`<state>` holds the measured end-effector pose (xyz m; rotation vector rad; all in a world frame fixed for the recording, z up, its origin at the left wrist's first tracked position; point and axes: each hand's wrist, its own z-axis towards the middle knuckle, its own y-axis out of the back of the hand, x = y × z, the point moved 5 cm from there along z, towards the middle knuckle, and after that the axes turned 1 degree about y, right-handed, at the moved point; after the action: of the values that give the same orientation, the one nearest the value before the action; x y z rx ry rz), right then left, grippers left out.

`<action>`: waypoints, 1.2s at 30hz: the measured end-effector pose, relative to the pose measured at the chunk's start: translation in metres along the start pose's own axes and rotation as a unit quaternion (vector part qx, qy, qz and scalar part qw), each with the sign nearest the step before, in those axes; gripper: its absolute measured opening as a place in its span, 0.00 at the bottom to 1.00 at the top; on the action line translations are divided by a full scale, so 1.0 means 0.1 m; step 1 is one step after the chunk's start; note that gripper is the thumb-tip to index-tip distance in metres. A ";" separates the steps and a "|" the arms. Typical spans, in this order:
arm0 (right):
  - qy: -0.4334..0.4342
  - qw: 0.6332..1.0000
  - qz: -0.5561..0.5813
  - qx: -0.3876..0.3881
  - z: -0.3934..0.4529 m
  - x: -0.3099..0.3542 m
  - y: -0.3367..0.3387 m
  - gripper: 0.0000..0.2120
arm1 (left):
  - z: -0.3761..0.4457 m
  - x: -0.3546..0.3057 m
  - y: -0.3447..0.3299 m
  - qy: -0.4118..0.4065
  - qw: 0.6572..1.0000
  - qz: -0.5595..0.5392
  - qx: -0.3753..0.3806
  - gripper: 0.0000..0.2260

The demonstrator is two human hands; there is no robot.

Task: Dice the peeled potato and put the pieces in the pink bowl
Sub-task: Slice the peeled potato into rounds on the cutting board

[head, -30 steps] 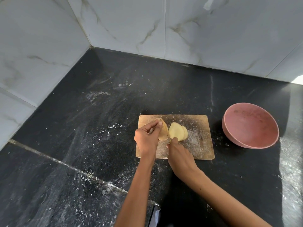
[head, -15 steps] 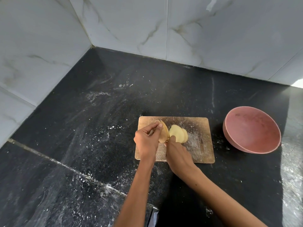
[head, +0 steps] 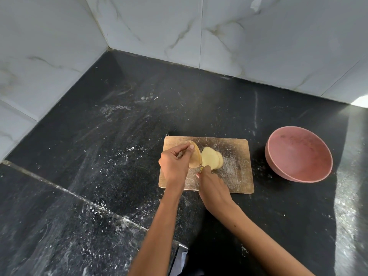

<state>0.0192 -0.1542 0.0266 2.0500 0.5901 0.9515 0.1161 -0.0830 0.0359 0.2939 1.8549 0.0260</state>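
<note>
A big black counter (head: 99,156) with white specks fills the corner under pale marble wall tiles (head: 258,36). A wooden cutting board (head: 235,182) lies flat on the counter, its long side going left to right. The pink bowl (head: 298,154) sits on the counter just right of the board, not touching it. The left hand (head: 175,166) curls round the uncut piece of peeled potato (head: 194,159) near the left end of the board. That piece stands on its edge, its long way pointing away from the person, and it sticks out to the right of the fingers. The right hand (head: 214,188) curls round a knife (head: 200,169); only a tiny bit of it shows, down by the board next to the potato. Flat potato slices (head: 211,160) lean just right of it
</note>
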 end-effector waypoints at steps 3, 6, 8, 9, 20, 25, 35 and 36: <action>0.004 1.000 0.002 0.008 -0.01 0.00 0.01 0.09 | -0.02 0.00 0.00 -0.005 1.000 0.006 0.003 0.08; 0.003 1.000 0.011 0.019 0.03 0.00 0.06 0.08 | -0.01 0.03 0.00 -0.008 1.000 0.021 0.001 0.08; 0.007 0.999 0.018 0.027 0.04 0.02 0.10 0.08 | 0.00 0.03 0.00 -0.011 1.000 0.026 -0.001 0.09; 0.009 0.999 0.025 0.033 0.04 0.02 0.12 0.08 | 0.00 0.02 -0.02 -0.017 0.999 0.031 -0.003 0.09; 0.016 0.999 0.026 0.018 -0.04 0.00 0.18 0.10 | -0.12 -0.09 -0.07 -0.077 0.994 0.073 0.006 0.22; 0.040 0.999 0.023 -0.002 -0.06 -0.02 0.21 0.10 | -0.14 -0.10 -0.09 -0.040 0.999 0.031 0.002 0.20; 0.037 0.998 0.054 0.004 -0.15 -0.05 0.31 0.12 | -0.18 -0.06 -0.10 -0.038 0.999 0.017 0.013 0.19; 0.033 0.998 0.059 0.008 -0.16 -0.07 0.32 0.12 | -0.18 -0.05 -0.10 -0.039 0.999 0.015 0.015 0.19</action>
<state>0.0048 -0.1696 0.0561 2.0928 0.5170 1.0902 0.0984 -0.0916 0.0439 0.3399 1.7749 0.0070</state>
